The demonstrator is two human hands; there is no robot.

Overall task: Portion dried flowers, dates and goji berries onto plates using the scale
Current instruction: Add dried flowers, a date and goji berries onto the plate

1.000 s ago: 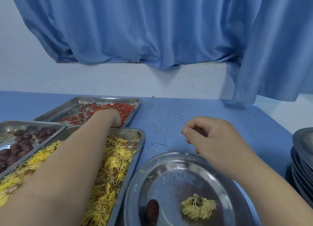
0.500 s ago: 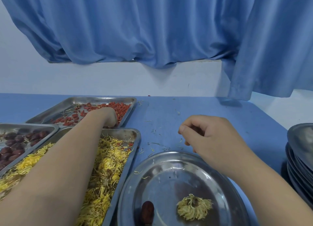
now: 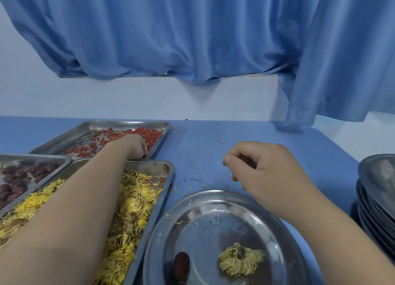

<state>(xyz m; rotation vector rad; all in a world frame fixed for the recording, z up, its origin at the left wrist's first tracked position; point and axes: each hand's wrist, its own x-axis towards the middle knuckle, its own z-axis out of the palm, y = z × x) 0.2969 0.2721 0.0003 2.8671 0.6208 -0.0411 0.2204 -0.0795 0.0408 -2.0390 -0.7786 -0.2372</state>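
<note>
The step in hand looks like gathering goji berries for the round stainless-steel plate [image 3: 162, 225] at the near edge of the blue table [image 3: 245, 135], which already carries one dark red date [image 3: 181, 265] and one pale yellow dried flower head [image 3: 240, 261], lying apart. The left hand [image 3: 134, 146] reaches across the rectangular steel tray of loose yellow dried flowers [image 3: 136, 199] into the far rectangular steel tray [image 3: 128, 123], its knuckles bent down among the small red goji berries [image 3: 149, 134] at that tray's near right corner. To do this well, it should probably take a modest pinch rather than a fistful, lift clear of both tray rims, and carry the berries low over the plate so that none scatter onto the table, where petals already lie strewn. The forearm passes close above the flowers, so a raised wrist on the way back would avoid dragging petals along. The right hand [image 3: 265, 173] hovers just beyond the plate's far rim, fingers loosely curled, thumb near the forefinger, nothing visible in it. The left fingertips are hidden behind the hand, so I cannot tell whether they have closed on any berries. No scale shows anywhere. A third steel tray of dark dates [image 3: 19, 175] is cut off at the left edge, and a stack of steel plates [image 3: 374, 199] at the right.
</note>
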